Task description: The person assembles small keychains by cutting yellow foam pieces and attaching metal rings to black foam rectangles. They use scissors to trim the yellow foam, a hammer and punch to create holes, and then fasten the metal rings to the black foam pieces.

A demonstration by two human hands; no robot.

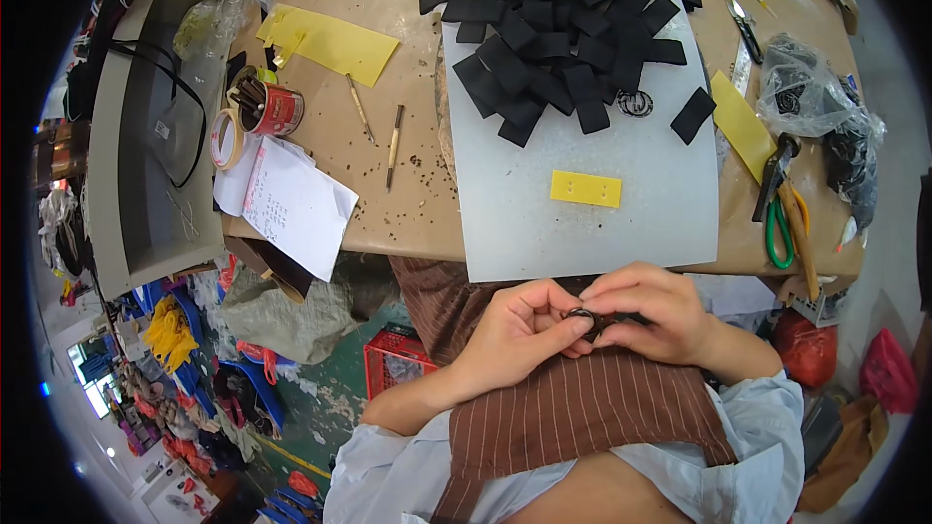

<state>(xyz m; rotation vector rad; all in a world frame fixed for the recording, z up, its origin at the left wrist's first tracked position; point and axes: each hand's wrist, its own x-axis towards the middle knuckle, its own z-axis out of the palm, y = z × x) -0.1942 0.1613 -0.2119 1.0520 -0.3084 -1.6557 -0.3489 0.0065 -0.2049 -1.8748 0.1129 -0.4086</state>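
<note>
Just off the table's front edge, over my brown striped apron (pixel 582 408), my two hands meet with fingers pinched together. My left hand (pixel 529 330) grips a small dark ring (pixel 582 314) between thumb and fingers. From the other side, my right hand (pixel 655 312) is closed around a black strip (pixel 627 317) that runs to the ring; fingers partly cover both. A white sheet (pixel 505 233) lies beyond on the table. It carries a heap of short black fabric strips (pixel 573 24), a bunch of dark rings (pixel 635 104) and a yellow card (pixel 585 189) with small holes.
To the left stand a red tin of tools (pixel 280 112), a tape roll (pixel 226 139) and a notepad (pixel 301 199). Two slim tools (pixel 393 147) lie nearby. Right of the sheet are snips (pixel 746 29), a hammer (pixel 788 175), green-handled scissors (pixel 779 233) and plastic bags (pixel 806 78).
</note>
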